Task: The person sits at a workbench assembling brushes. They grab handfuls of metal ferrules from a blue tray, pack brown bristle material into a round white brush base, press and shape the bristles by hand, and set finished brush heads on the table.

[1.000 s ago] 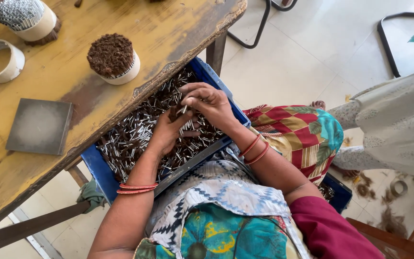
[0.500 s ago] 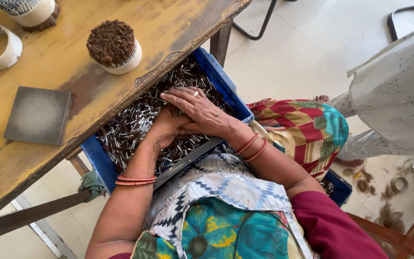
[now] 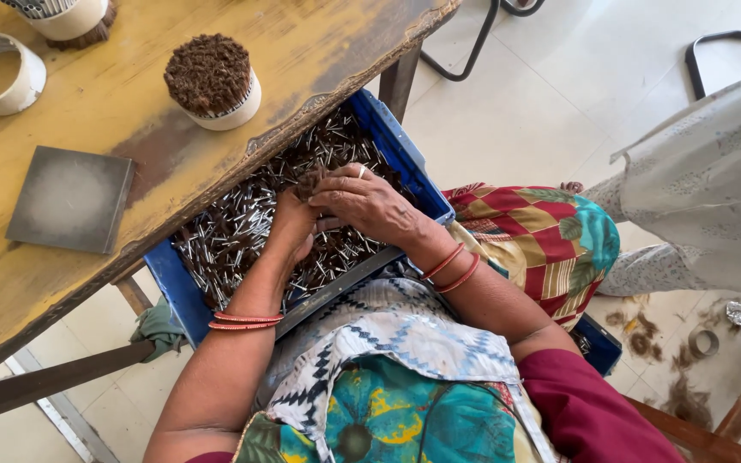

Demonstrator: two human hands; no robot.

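Since the earlier frame I see both hands shifted slightly up the blue crate [image 3: 405, 163]. The right hand [image 3: 369, 202] lies palm-down, fingers curled over a small bundle of dark sticks [image 3: 309, 182]. The left hand [image 3: 292, 225] cups the bundle from below. Both grips close on it, above the loose sticks [image 3: 233, 231] under the table [image 3: 302, 51] edge.

One blue plastic crate [image 3: 405, 159] of countless small metal-tipped brown pieces [image 3: 242, 227], three round white cups [image 3: 233, 111], one grey square tile [image 3: 70, 199]
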